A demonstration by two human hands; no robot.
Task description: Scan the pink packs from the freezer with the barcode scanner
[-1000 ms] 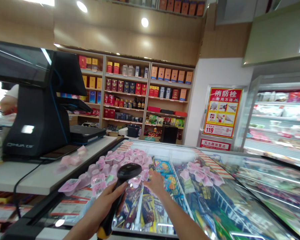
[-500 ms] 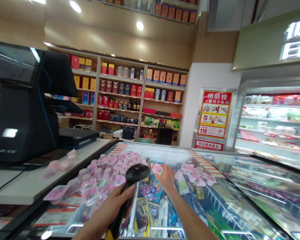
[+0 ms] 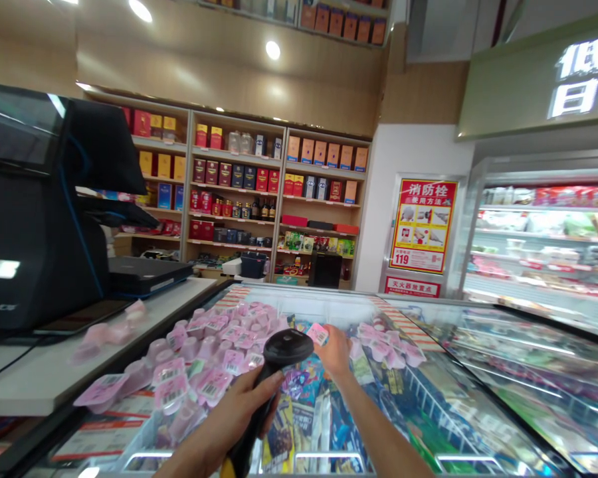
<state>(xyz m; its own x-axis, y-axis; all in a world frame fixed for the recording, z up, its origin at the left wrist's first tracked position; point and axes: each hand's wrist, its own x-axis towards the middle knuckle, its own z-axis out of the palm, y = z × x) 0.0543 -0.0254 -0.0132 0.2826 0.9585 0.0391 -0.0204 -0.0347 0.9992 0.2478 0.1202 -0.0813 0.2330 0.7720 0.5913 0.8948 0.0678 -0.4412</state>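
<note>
A black handheld barcode scanner [image 3: 288,348] with a yellow patch at its base is gripped in my left hand [image 3: 249,411], fingers round the handle. Just right of its head, my right hand [image 3: 336,352] pinches a small pink-lidded cup [image 3: 317,334], its barcode label facing me. Left of the scanner, a heap of similar pink cups [image 3: 219,342] lies on the glass top of the freezer [image 3: 323,302]. A smaller group of pink cups [image 3: 386,345] sits to the right of my right hand.
A black checkout terminal [image 3: 40,219] stands at left on a white counter [image 3: 40,385], where a few more pink cups [image 3: 117,328] lie. Packaged goods [image 3: 299,425] show through the glass. Behind are shelves of boxes [image 3: 236,176], a red poster [image 3: 422,226] and a refrigerated display [image 3: 543,245].
The scanner in my left hand has shifted right, closer to the cup in my right hand. The whole view has moved slightly. Both hands keep their hold.
</note>
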